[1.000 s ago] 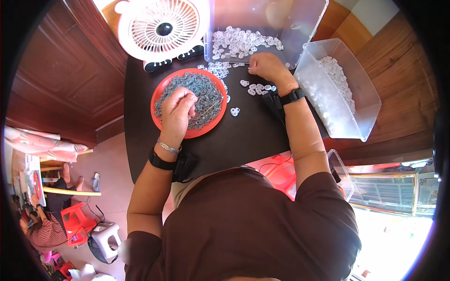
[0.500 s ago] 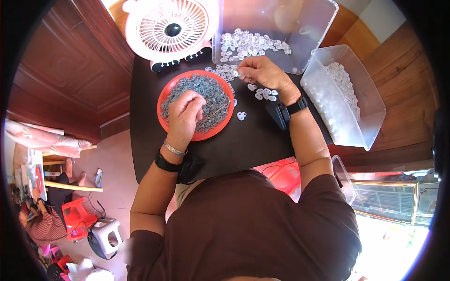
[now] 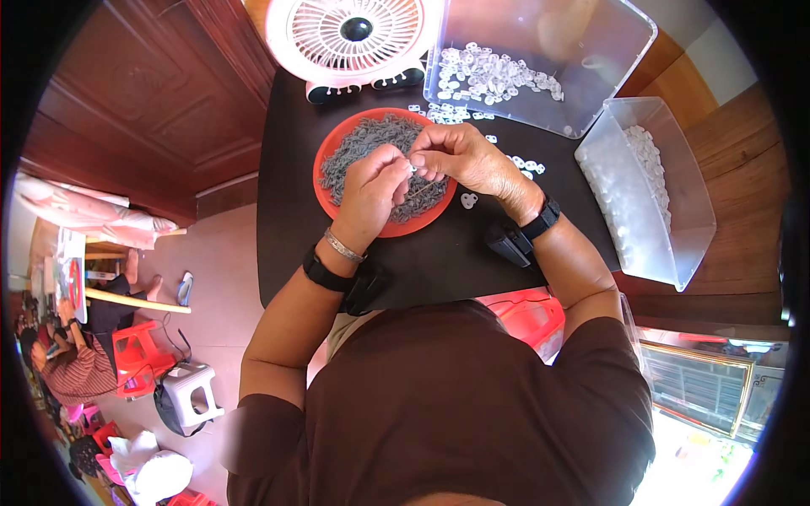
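Nearest to us, below the black table, we see our own brown shirt and the two forearms which rise from it, each with a dark band at the wrist; the left wrist carries also a thin metal bracelet. Over the near half of the red plate our left hand and our right hand come together, the fingertips almost touching each other. Between them we pinch a small white plastic piece and a thin grey pin, but these are so small that we cannot tell which fingers close on which one. The red plate under the hands is filled with a heap of grey pins, and the left hand lies directly above this heap. Just to the right of the plate, near the right wrist, one loose white piece rests on the table, and some more lie behind the right hand. Further to the right stands a clear bin with white pieces inside. At the far edge of the table we see a clear shallow tray with many white pieces, and to its left a pink and white fan.
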`<state>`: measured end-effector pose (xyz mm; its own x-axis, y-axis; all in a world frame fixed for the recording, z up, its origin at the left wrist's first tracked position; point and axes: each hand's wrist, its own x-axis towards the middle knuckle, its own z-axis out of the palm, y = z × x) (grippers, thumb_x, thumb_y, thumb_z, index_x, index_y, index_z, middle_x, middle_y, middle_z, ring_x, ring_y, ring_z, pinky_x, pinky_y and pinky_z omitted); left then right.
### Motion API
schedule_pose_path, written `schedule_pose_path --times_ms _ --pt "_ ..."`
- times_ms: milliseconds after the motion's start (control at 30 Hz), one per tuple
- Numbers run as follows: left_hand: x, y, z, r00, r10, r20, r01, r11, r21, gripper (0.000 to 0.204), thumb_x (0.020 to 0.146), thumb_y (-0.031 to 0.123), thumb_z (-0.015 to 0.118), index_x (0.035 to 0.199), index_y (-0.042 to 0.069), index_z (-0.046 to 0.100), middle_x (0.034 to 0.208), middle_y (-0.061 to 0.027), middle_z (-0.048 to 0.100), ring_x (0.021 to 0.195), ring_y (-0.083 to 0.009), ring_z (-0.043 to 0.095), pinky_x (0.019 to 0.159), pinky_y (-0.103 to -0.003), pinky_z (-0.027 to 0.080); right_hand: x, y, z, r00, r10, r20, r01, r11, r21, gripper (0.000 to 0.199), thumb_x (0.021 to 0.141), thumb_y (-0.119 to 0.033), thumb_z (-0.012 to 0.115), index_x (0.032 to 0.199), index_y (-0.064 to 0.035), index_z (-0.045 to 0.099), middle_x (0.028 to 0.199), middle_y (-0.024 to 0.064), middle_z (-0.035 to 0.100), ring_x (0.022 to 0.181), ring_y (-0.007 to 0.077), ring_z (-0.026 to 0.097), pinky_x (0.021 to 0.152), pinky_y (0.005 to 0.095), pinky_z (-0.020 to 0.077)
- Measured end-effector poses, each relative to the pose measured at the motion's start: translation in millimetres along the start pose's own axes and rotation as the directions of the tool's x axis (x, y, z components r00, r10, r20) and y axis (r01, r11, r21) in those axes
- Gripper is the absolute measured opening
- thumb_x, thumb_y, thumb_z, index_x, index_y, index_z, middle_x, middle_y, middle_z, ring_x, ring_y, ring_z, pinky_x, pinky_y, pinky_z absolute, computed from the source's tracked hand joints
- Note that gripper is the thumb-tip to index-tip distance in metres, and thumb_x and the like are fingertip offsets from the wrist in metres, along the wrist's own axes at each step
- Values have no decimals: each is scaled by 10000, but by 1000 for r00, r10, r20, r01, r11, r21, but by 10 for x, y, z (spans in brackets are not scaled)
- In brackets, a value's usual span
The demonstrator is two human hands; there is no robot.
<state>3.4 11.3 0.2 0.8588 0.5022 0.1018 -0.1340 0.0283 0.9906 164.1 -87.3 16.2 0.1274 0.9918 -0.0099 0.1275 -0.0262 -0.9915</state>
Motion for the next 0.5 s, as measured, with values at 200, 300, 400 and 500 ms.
schedule_pose_path --times_ms 200,300,400,500 --pt "-3 15 -18 999 -26 39 27 999 -25 157 864 143 509 761 31 545 619 -4 512 509 -66 456 458 -206 351 -21 -44 87 996 -65 -66 71 993 92 89 872 -115 630 877 -26 626 735 -21 583 649 42 506 599 197 440" --pt "-3 1 -9 995 -72 68 75 997 -29 160 863 144 507 776 24 567 616 -7 517 508 -67 461 456 -204 349 -34 -62 142 985 -126 -115 138 985 100 80 864 -102 641 885 -27 624 734 -22 585 644 42 506 591 193 439" --pt "-11 54 2 991 -110 82 111 994 -12 168 859 154 508 793 19 582 614 -13 528 499 -72 472 451 -205 355 -26 -42 158 971 -180 -160 197 975 103 92 857 -102 651 904 -27 624 753 -16 600 652 43 514 606 193 448" --pt "7 66 -37 990 -136 42 139 986 -90 205 880 187 470 788 34 570 643 -20 543 530 -88 496 487 -207 374 -41 -62 148 971 -184 -154 203 972 114 104 854 -94 652 925 -23 628 786 -4 621 681 46 532 642 199 463"
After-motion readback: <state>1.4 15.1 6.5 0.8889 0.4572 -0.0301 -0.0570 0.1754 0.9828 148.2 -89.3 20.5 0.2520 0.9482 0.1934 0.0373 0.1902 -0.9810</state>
